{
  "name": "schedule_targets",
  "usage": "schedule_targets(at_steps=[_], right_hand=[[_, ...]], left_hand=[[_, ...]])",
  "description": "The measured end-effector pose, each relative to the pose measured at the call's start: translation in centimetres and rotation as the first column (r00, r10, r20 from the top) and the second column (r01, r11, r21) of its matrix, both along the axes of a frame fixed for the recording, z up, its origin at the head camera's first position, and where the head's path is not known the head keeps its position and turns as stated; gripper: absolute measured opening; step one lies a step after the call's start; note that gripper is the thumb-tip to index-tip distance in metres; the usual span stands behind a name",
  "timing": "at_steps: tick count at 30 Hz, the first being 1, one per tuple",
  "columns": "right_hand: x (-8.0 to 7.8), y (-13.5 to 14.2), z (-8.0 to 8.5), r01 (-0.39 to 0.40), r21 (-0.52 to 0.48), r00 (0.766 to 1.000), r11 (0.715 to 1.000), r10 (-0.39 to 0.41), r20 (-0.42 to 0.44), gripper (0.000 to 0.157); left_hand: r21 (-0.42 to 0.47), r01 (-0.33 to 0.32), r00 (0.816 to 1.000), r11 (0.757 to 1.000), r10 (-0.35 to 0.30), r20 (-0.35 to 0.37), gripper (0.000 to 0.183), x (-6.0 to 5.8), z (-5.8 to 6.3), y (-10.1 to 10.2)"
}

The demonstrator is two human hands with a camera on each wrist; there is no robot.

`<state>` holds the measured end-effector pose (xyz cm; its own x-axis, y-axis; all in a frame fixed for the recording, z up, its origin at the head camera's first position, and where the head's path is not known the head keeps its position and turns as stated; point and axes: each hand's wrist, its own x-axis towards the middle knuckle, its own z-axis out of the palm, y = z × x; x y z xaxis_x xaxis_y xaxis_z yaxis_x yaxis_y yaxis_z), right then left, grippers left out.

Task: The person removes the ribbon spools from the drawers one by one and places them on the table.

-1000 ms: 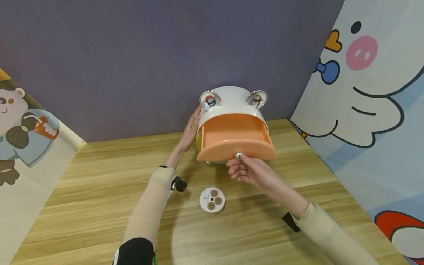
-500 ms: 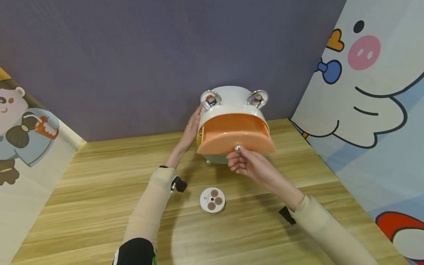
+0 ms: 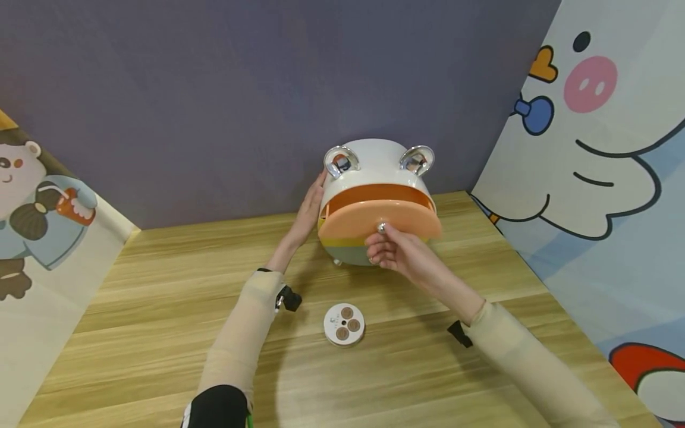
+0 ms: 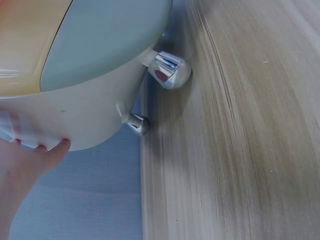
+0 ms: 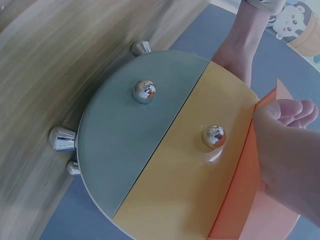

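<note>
A round white drawer cabinet with mirrored ear-like rings stands against the back wall. Its top orange drawer is partly pulled out, and a silver knob sits on the drawer front. My right hand pinches that knob between thumb and fingers. Against the cabinet's left side rests my left hand, fingers extended; the left wrist view shows its fingertips touching the white shell. Below the orange drawer, the yellow drawer and the grey-green drawer are closed, each with a round silver knob.
A white disc with several brown round spots lies on the wooden table in front of the cabinet. Silver feet hold the cabinet up. A grey-purple wall rises behind; cartoon panels flank both sides.
The orange drawer has slid inward, its opening narrowing and more of the lower drawers showing. My right hand has moved toward the cabinet with the knob. My left hand stays in place.
</note>
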<state>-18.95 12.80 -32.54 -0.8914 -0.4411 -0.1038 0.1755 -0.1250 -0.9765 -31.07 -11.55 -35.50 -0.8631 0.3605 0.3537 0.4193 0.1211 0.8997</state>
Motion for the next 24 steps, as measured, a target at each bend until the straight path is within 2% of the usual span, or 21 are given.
schedule_targets(at_steps=[11, 24], right_hand=[[-1.6, -0.4, 0.2, 0.034, -0.008, 0.999, 0.999, -0.034, 0.011, 0.040], [-3.6, -0.7, 0.3, 0.057, -0.022, 0.998, 0.998, -0.057, 0.010, 0.040]], left_hand=[[-0.001, 0.003, 1.000, 1.000, -0.003, 0.014, 0.054, 0.1, 0.0, -0.2], [-0.011, -0.020, 1.000, 1.000, 0.019, -0.013, 0.054, -0.1, -0.2, -0.1]])
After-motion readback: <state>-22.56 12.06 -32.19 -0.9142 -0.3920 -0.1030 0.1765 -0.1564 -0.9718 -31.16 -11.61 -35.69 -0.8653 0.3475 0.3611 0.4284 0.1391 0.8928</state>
